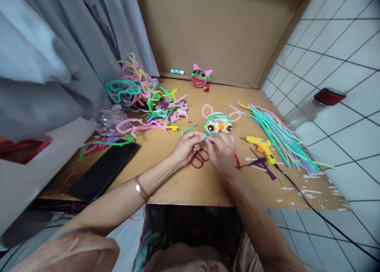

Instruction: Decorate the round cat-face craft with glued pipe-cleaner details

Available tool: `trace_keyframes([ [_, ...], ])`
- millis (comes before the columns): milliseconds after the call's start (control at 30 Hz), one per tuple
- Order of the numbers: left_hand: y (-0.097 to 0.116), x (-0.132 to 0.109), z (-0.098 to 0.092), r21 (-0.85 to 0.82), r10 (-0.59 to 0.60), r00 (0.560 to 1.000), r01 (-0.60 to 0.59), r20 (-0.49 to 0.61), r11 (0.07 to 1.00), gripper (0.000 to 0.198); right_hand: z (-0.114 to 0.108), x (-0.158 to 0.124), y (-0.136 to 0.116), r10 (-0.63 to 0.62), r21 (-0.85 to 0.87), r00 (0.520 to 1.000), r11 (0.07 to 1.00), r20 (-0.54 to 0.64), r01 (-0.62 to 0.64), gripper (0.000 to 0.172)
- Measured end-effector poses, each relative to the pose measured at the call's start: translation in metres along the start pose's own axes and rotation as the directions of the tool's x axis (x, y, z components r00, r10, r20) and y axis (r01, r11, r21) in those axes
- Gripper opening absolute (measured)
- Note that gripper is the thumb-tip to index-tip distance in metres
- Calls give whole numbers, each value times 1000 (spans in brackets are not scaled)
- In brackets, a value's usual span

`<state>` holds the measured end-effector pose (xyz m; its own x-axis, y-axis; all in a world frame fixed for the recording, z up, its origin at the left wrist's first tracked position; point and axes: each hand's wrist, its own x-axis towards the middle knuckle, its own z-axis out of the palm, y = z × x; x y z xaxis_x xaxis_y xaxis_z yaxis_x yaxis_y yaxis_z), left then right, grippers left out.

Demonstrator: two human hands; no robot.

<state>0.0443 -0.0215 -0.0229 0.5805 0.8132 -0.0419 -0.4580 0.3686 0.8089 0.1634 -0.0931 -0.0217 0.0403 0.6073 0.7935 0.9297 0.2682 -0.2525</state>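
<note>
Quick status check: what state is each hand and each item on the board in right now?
left hand: fingers pinched on the green pipe cleaner
right hand: pinching the same spot
unfinished face: lying flat, eyes on, pink ears attached
finished face: upright at the back wall
glue gun: lying on its side, cord attached
straight pipe cleaners: loose bundle at the right
tangled pipe cleaners: heaped at the left
phone: screen dark

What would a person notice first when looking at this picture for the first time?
Both hands, left hand and right hand, meet at the table's middle, pinching a thin green pipe cleaner below a green pipe-cleaner face with round eyes. A tangled heap of colourful pipe cleaners lies far left; a yellow glue gun lies right.
</note>
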Motion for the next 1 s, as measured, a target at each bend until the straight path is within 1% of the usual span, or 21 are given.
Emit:
trace_keyframes([
  [100,-4,-1,2,-48,1,999,-3,-39,999,30,2,-2,-3,-5,-38,1000,999,24,6,10],
  [233,-7,-4,4,-97,-19,998,13,-62,995,29,4,-5,-1,8,-65,1000,998,17,-7,9],
  [400,-9,-5,3,-111,-65,997,59,-50,992,25,5,-6,4,-2,-56,1000,998,23,3,10],
  [633,-10,-3,-1,-143,-157,988,154,-9,978,25,-1,1,7,-26,5,998,1000,59,26,11],
  [700,-8,-3,0,-128,-152,988,150,-1,980,26,-2,2,8,-27,15,998,1000,58,26,10],
  [900,-2,-3,2,-24,-87,996,87,-2,996,36,-3,4,9,-10,39,1000,999,22,9,6],
  [1000,2,-2,1,70,-75,996,71,46,995,40,-4,4,8,-8,48,1000,999,24,7,6],
])
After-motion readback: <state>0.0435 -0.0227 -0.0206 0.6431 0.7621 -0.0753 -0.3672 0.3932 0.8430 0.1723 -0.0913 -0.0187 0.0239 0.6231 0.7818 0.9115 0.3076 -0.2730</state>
